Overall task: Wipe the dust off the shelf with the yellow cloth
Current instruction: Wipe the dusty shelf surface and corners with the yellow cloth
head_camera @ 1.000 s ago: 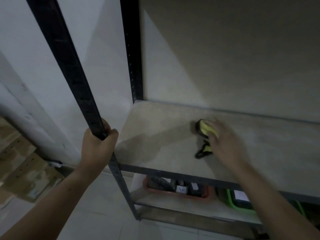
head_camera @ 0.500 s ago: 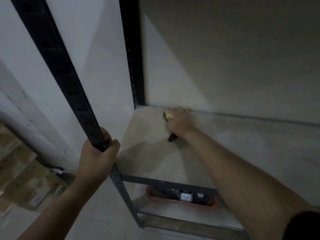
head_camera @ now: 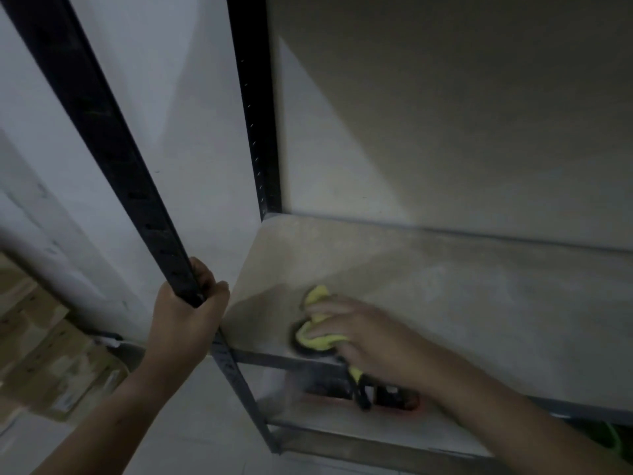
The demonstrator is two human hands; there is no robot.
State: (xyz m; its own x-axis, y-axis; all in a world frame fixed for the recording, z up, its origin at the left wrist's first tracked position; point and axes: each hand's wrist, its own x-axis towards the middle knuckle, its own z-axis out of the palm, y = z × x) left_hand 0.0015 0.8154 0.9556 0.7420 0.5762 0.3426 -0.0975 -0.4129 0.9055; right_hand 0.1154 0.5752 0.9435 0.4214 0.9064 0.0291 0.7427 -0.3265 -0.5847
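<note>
The pale, dusty shelf board runs from the back left corner to the right edge of the view. My right hand presses the yellow cloth flat on the board, close to its front left edge. A dark-trimmed end of the cloth hangs over the front rail below my palm. My left hand is wrapped around the black front upright post of the rack, just above shelf level.
A second black upright stands in the back left corner against the wall. On the lower shelf sits a red tray with dark items, and a green object at the right. Cardboard boxes lie on the floor at left.
My right hand has dragged the cloth from the back left corner of the shelf forward to the front edge. My left hand has kept its grip on the post.
</note>
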